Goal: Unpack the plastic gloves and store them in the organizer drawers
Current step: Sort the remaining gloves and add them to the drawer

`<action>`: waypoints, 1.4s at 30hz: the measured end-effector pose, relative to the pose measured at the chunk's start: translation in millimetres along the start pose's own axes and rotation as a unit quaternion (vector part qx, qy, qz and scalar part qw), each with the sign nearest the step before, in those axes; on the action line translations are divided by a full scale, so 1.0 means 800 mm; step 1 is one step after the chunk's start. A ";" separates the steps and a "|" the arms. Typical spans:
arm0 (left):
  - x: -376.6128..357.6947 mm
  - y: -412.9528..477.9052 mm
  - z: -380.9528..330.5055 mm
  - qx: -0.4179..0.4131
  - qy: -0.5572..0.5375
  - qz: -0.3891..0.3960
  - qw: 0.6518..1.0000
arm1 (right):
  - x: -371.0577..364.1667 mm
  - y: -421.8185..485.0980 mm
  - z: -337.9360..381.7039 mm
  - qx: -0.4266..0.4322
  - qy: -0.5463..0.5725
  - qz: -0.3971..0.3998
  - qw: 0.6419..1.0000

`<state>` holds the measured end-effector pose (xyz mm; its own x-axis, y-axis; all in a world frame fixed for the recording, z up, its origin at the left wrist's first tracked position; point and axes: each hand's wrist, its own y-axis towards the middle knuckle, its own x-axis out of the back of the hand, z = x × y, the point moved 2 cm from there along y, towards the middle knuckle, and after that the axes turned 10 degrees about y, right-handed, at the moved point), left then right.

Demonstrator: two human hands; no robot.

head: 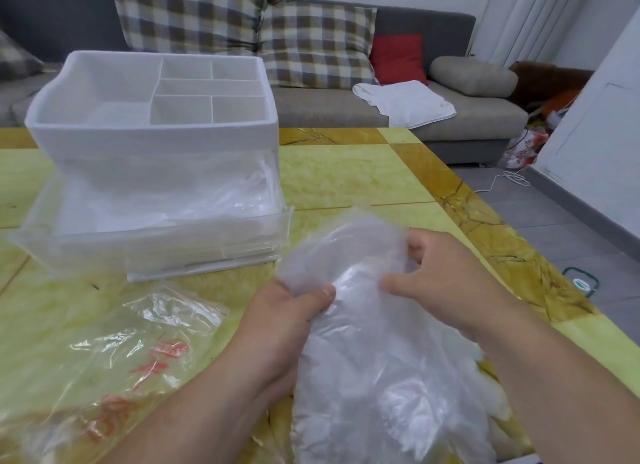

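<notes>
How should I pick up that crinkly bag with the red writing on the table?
Pinch the bag at its crumpled end nearest the organizer, coming from above. That end seems to puff up off the table, giving a fold to catch; the rest lies flat. The left hand and right hand hold the gloves now.

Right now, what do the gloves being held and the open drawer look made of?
The gloves look like thin translucent plastic film, crinkled and glossy, probably polyethylene. The drawer looks like rigid clear plastic: its contents show through the front wall.
</notes>
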<state>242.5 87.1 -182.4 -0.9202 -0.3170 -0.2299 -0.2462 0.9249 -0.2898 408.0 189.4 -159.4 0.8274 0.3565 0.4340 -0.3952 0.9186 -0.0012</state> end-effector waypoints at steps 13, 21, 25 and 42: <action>0.004 -0.002 -0.004 0.009 -0.009 -0.034 0.999 | 0.034 -0.007 0.016 -0.040 0.094 -0.019 0.995; -0.002 -0.011 -0.018 -0.096 0.093 0.048 0.990 | 0.021 -0.009 0.029 0.025 0.128 0.087 0.988; 0.004 -0.011 -0.034 -0.168 0.142 0.064 0.973 | 0.028 -0.014 0.048 0.050 0.214 0.104 0.970; 0.012 -0.002 -0.042 -0.119 0.104 -0.028 0.987 | 0.014 -0.018 0.053 -0.041 0.244 0.075 0.966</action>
<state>223.5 89.6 -153.0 -0.9398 -0.3413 -0.0172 -0.3396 0.9383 -0.0649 406.3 173.4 -116.5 0.8610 0.5059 -0.0529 -0.5085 0.8538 -0.1117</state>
